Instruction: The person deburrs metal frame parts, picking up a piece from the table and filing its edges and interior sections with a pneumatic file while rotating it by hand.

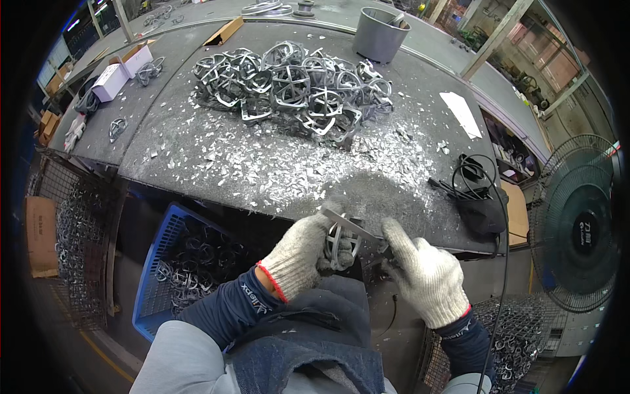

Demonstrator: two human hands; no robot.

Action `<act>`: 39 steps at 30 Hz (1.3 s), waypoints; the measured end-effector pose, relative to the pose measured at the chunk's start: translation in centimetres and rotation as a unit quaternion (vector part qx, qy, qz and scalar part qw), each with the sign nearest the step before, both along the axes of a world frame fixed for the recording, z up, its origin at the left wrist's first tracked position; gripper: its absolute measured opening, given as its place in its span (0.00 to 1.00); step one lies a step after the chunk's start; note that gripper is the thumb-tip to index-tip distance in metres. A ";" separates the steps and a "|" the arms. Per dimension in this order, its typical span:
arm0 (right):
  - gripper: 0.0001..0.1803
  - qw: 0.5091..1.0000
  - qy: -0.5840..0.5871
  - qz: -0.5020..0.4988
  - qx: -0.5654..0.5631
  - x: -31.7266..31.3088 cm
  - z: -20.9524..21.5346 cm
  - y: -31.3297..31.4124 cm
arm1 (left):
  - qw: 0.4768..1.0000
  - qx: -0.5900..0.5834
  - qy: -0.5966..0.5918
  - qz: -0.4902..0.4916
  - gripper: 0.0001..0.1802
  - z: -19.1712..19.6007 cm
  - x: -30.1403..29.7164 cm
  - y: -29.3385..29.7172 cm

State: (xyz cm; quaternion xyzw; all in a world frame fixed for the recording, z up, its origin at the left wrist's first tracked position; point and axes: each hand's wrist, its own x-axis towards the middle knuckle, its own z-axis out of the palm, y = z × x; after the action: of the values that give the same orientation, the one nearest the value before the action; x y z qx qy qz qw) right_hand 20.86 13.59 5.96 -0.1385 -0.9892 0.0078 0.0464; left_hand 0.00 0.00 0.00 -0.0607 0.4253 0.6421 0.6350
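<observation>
Left fingers (315,226) hold a frame (344,252), right fingers (398,238) a blade (349,224); chips (262,172) litter the table (426,75), fan (572,220) rightward.

The metal frame (344,248) in my left grip (303,244) is a small silver-grey cage of curved bars with open gaps between them. I hold it just off the near edge of the table (377,186), its bars facing up toward me; its left side is partly hidden by my grip. The metal strip (353,226) is narrow, flat and grey, and slants across the top of the frame, its far end up by my left grip, its lower end at my right grip (425,270). Whether strip and frame touch, I cannot tell.
</observation>
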 end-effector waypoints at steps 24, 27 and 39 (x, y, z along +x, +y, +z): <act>0.42 0.887 0.168 -0.122 -0.413 -0.7 -4.8 -6.6 | 0.970 0.095 0.200 0.101 0.15 -0.6 -1.4 -1.1; 0.41 0.865 0.155 -0.104 -0.466 -0.4 -4.2 -6.8 | 0.971 0.044 0.223 0.068 0.16 0.7 -1.8 -0.8; 0.44 0.852 0.207 -0.045 -0.479 -0.3 -5.6 -5.9 | 0.854 0.092 0.512 -0.036 0.07 -0.9 -3.0 -2.1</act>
State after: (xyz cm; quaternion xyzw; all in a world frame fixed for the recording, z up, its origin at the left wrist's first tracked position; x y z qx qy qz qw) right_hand 20.57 7.70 0.32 -0.1831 -0.8233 0.5070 0.1780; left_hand -2.97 -2.15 -0.89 0.3499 0.6312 0.5955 0.3529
